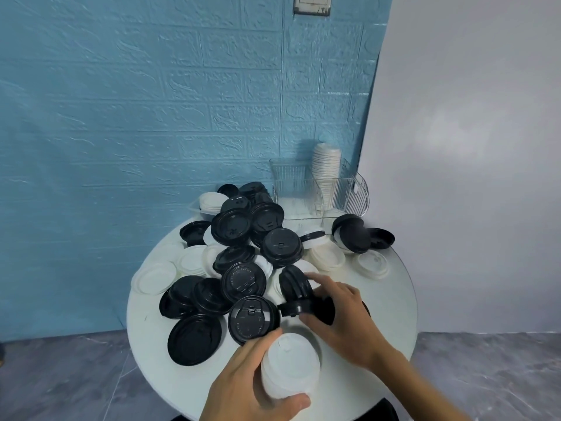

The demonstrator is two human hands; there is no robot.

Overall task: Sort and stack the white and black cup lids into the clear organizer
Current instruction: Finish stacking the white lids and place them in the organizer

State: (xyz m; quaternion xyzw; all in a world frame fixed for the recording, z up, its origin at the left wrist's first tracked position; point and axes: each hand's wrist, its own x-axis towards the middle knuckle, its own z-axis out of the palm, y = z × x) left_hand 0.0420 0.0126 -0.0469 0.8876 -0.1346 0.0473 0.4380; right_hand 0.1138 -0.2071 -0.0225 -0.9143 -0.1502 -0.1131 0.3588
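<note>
White lids [290,369] — in left hand [243,387]

lids [243,259] heaped across the counter [391,302], organizer [306,189] behind them at the far edge, cups [326,161] inside it.

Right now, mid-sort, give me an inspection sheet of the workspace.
Surface: round white table, mostly covered with lids.
Job's things: black lids and white lids mixed loose; clear organizer at the back holds one white stack.
Clutter: shallow clear tray behind the pile, lids in it.
Grips: left hand holds a white lid stack; right hand grips black lids.
Cables: nothing seen.
Surroundings: blue brick-pattern wall, grey floor.
</note>
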